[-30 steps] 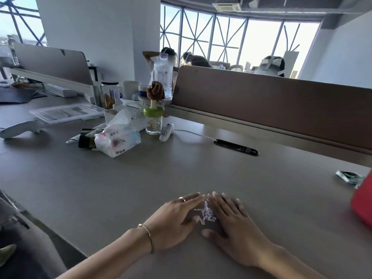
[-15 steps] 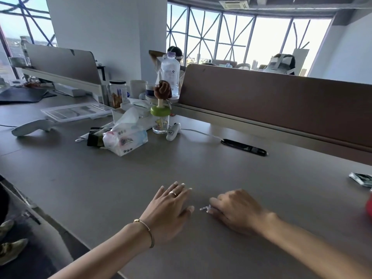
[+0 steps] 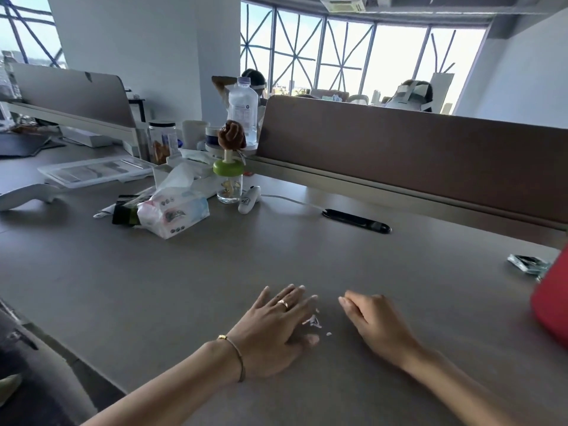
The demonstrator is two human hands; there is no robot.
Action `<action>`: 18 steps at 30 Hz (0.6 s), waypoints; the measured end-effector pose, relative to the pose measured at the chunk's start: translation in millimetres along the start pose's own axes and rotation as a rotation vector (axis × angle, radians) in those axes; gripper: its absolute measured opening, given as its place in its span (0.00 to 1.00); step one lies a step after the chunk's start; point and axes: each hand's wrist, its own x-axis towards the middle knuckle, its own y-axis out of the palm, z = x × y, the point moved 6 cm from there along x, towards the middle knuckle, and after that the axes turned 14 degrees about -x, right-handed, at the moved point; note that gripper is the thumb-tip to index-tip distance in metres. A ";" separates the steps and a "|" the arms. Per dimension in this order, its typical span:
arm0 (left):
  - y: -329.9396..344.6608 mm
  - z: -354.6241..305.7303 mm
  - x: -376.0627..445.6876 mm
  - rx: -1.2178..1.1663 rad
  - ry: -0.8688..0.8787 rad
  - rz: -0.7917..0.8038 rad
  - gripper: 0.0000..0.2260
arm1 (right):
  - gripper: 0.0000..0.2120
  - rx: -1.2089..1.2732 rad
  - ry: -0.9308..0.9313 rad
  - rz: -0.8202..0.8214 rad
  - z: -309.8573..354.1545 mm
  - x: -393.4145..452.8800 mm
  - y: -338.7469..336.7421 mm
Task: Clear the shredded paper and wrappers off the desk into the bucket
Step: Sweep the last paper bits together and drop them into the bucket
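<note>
A few white scraps of shredded paper (image 3: 313,321) lie on the grey desk (image 3: 153,287) between my hands. My left hand (image 3: 276,327) rests flat on the desk, fingers apart, its fingertips touching the scraps. My right hand (image 3: 372,321) sits just to the right of them, curled into a fist; most of the earlier pile has gone into it and is hidden by the fingers. The red bucket (image 3: 553,302) shows only partly at the right edge. A crumpled clear wrapper (image 3: 527,264) lies on the desk just left of the bucket.
A tissue pack (image 3: 175,212), a dark packet (image 3: 123,210), a green-lidded glass jar (image 3: 229,182), a white device with a cable (image 3: 249,199) and a black pen (image 3: 356,221) sit further back. A brown divider panel (image 3: 415,167) closes off the desk's far side.
My right hand closed over the paper pile and drew back to the right as a fist. My left hand stayed flat, and a few scraps now lie by its fingertips.
</note>
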 end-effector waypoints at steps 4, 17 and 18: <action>-18.2 10.7 15.1 0.113 0.026 -0.115 0.30 | 0.21 0.030 0.024 0.007 -4.8 -0.1 -0.5; -4.9 -33.0 37.4 0.305 0.176 0.025 0.25 | 0.19 -0.022 -0.002 0.056 -3.4 -3.7 3.9; -3.0 -34.8 38.1 0.331 0.190 0.034 0.24 | 0.19 -0.027 0.000 0.062 -3.7 -4.4 4.8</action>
